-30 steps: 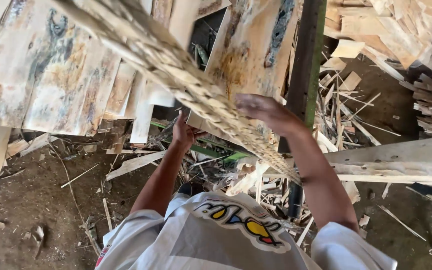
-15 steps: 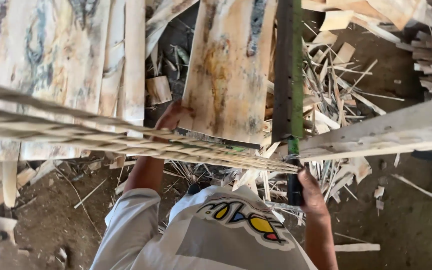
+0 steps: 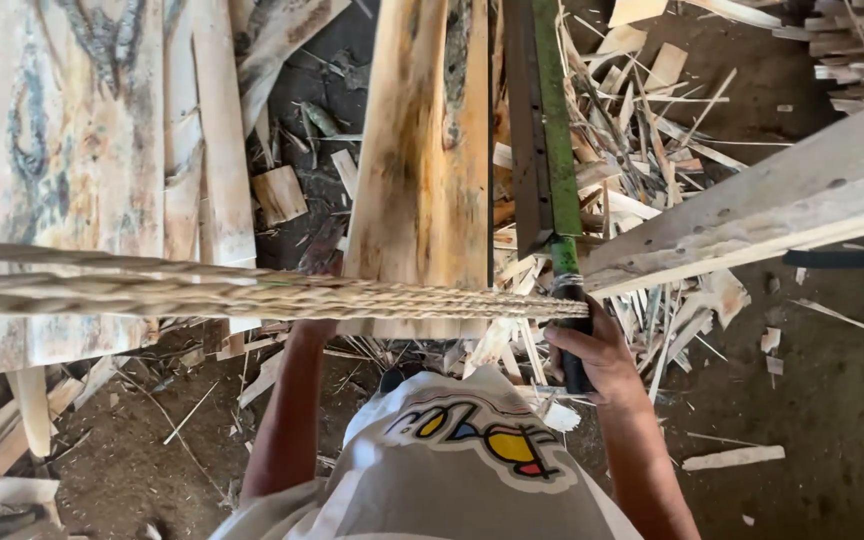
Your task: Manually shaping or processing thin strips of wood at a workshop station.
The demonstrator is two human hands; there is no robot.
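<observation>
Head view, looking down over white printed shirt [image 3: 462,470] onto dirt floor [image 3: 832,400] littered with pale offcuts.

Right hand [image 3: 592,350], at 4 o'clock of centre, now closed around black grip of long green-handled blade [image 3: 542,150]; fingers wrapped tight on handle, blade running up toward 12 o'clock. Half a second earlier same hand lower, beside hip, tool hanging along dark post; a second earlier flat on slanted bundle.

Bundle of thin pale wood strips [image 3: 252,290], edge-on, now lying almost level from 9 o'clock edge to just left of right hand; previously steeply tilted from 11 o'clock down to 4 o'clock. Near end touching or just beside right thumb.

Left hand [image 3: 312,325] under bundle at 7 o'clock, forearm rising to it; fingers hidden by strips, grip not discernible.

Behind bundle: upright yellow-brown plank with dark streak [image 3: 427,160] at 12 o'clock, broad weathered boards [image 3: 62,130] at 10 o'clock, grey beam [image 3: 752,210] slanting across 3 o'clock.

Judged meaning: bundle levelled and supported, blade taken in hand beside its end.
</observation>
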